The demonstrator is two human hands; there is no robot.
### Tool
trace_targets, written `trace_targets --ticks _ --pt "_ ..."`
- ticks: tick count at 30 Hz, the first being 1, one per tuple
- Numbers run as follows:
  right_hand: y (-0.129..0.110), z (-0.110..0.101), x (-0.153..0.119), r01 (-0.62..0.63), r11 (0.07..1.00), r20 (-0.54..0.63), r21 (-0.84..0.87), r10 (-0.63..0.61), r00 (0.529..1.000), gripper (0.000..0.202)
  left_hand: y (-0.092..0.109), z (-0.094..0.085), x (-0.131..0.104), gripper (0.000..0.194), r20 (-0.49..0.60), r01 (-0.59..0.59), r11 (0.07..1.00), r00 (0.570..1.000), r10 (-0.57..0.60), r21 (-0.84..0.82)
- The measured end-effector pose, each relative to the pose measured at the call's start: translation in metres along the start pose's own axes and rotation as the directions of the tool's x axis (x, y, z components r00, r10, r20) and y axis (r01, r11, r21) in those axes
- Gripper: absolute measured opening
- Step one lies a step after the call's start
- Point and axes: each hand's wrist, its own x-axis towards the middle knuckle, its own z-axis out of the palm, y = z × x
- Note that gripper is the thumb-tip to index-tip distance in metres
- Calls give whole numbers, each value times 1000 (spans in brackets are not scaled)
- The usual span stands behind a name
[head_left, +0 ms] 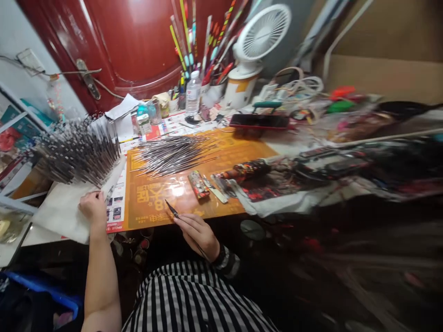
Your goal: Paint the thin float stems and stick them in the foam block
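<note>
My right hand (199,235) is closed around a slim paintbrush (172,210). Its dark pointed tip is angled up and left over the front of the orange board (228,210). At the table's left side, my left hand (92,206) is closed with curled fingers, just below a dense cluster of upright thin dark sticks (79,147). Whether a stick is between those fingers I cannot make out. A loose pile of thin dark rods with pale ends (173,154) lies on the orange board. Nearer the right hand is a paint-stained block (198,184) beside a flat blade-like tool (216,189).
Paint-smeared tools on a stained cloth (270,198) extend right, blurred. At the back stand a white fan (265,32), a plastic bottle (194,92), and holders of colourful sticks (187,41). A phone-like dark slab (259,121) leans behind the board. A blue bin (44,290) sits lower left.
</note>
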Motion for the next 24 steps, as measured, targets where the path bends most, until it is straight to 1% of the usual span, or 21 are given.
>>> trace_targets --ticks 1,2,3,4,5,6,7,8,9,10,11,12,13,15,17,18,19,21,22,24 --pt "0 -3 2 -11 1000 -16 3 11 1000 55 5 1 -2 23 -29 -11 1000 1000 11 16" --pt "0 -6 5 -19 1000 -31 3 19 999 53 13 2 -5 23 -39 -47 999 998 47 10" --pt "0 -10 7 -28 1000 -46 -1 27 999 53 24 4 -9 23 -21 -117 993 993 117 -27" --pt "0 -15 8 -35 999 -61 -5 35 998 52 38 6 -14 23 22 -214 972 976 217 -95" --pt "1 -20 10 -42 999 -74 -9 41 996 53 55 9 -18 22 78 -319 930 938 337 -185" --pt "2 -24 11 -49 999 -88 -13 48 995 53 74 13 -22 21 134 -413 865 876 463 -284" --pt "3 -29 12 -56 998 -100 -17 54 994 53 94 18 -25 19 179 -477 796 805 566 -371" --pt "4 -33 12 -61 998 -109 -21 59 992 53 114 24 -27 16 213 -520 735 734 645 -436" --pt "5 -37 12 -65 998 -117 -26 62 991 53 134 31 -28 12 242 -547 686 669 703 -480" --pt "6 -41 13 -68 997 -122 -34 64 990 53 151 38 -28 8 270 -563 652 615 741 -508" --pt "8 -44 13 -71 997 -126 -43 65 990 54 168 45 -27 6 297 -571 635 576 761 -520" --pt "9 -47 12 -74 996 -128 -53 66 989 54 182 53 -26 8 321 -574 632 554 768 -521" --pt "10 -50 12 -77 995 -130 -65 68 989 54 194 60 -25 10 341 -574 637 544 766 -515" --pt "12 -55 11 -85 993 -127 -86 74 989 53 211 73 -23 13 360 -572 652 548 755 -497" --pt "14 -61 9 -87 991 -123 -103 74 990 52 220 82 -22 14 361 -570 661 557 748 -489" --pt "15 -63 8 -88 990 -122 -110 75 990 53 220 84 -21 14 361 -570 661 558 748 -488" --pt "17 -65 7 -89 989 -121 -115 75 990 53 219 83 -21 14 359 -572 659 556 749 -489" --pt "21 -68 7 -92 988 -126 -126 76 989 54 209 76 -19 15 333 -580 648 562 757 -494" --pt "24 -69 7 -90 987 -132 -132 72 989 54 202 69 -19 15 304 -584 639 573 761 -501" --pt "30 -71 9 -81 985 -148 -155 58 987 54 186 52 -21 18 220 -580 625 617 756 -522"
